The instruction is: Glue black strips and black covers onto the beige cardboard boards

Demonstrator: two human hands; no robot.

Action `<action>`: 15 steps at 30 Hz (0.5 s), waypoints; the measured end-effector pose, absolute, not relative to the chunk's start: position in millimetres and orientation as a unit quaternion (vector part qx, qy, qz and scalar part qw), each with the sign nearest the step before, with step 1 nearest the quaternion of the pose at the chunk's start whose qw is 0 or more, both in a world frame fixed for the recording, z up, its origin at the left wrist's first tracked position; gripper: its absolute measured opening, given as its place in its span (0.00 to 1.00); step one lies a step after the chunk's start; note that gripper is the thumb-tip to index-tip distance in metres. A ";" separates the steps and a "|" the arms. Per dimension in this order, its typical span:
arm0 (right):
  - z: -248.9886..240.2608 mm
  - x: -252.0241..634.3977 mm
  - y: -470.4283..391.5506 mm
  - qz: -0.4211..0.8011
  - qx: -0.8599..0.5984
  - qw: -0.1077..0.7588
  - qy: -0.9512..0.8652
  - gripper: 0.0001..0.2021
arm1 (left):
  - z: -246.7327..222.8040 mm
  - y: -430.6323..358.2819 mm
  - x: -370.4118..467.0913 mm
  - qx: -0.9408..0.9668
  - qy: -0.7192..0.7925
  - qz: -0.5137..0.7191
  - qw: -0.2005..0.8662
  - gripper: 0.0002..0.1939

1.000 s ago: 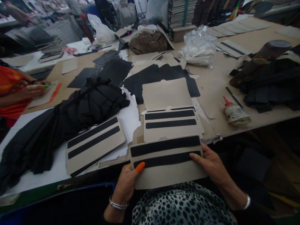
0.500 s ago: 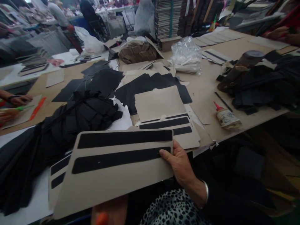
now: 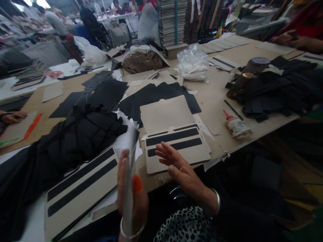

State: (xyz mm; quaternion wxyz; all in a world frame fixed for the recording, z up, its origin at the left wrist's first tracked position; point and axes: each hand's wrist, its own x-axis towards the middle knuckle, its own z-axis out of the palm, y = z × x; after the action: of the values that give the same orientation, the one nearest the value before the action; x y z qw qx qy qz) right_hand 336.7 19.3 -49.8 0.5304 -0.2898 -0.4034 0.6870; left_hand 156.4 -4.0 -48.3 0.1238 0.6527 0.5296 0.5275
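Observation:
My left hand [image 3: 138, 203], with an orange cover on the thumb, grips a cardboard panel [image 3: 129, 181] that stands nearly edge-on and is smeared by motion. Its fingers lie on one side of the panel, the thumb on the other. My right hand [image 3: 180, 168] holds nothing; its fingers are apart over the near part of a striped beige panel [image 3: 174, 148], and I cannot tell if they touch it. Left of my left hand lies a beige panel [image 3: 83, 191] with two black strips, on top of others. Behind the striped panel rests a plain beige panel [image 3: 166, 112].
Bundled black strips [image 3: 93, 131] lie left, with black sheets [image 3: 161, 97] farther back. A glue bottle [image 3: 237, 125] with a red nozzle lies near the table's right edge, beside a dark thin stick [image 3: 233, 110]. Co-workers' hands [image 3: 13, 117] show at both sides.
The panel that both hands area showed lying face-up is replaced by an edge-on panel in my left hand. My right hand has let go and moved left. A striped panel now lies at left.

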 end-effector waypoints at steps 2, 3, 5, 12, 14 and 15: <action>-43.9 347.0 21.5 0.705 -0.292 0.540 -0.354 0.34 | -56.1 10.9 173.6 0.717 0.494 0.490 0.035 0.32; -42.7 352.5 22.6 0.713 -0.304 0.541 -0.327 0.34 | -61.0 17.1 183.3 0.746 0.478 0.465 -0.009 0.32; -43.8 364.4 24.9 0.733 -0.325 0.532 -0.271 0.39 | -72.1 25.8 201.6 0.784 0.462 0.408 -0.069 0.31; -66.9 401.8 31.8 0.675 -0.453 0.556 -0.175 0.36 | -98.9 30.8 226.2 0.813 0.502 0.295 -0.021 0.33; -73.1 406.2 31.6 0.659 -0.477 0.556 -0.171 0.35 | -100.6 31.1 226.2 0.816 0.498 0.293 -0.020 0.34; -75.2 407.1 31.4 0.659 -0.478 0.554 -0.175 0.35 | -100.7 31.4 226.0 0.818 0.495 0.293 -0.020 0.34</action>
State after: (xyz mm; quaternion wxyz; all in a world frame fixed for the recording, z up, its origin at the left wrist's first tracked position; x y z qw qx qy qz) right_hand 407.1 31.4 -75.2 0.5538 -0.4778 -0.1748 0.6591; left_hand 226.0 31.4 -100.7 -0.0197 0.8176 0.4954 0.2927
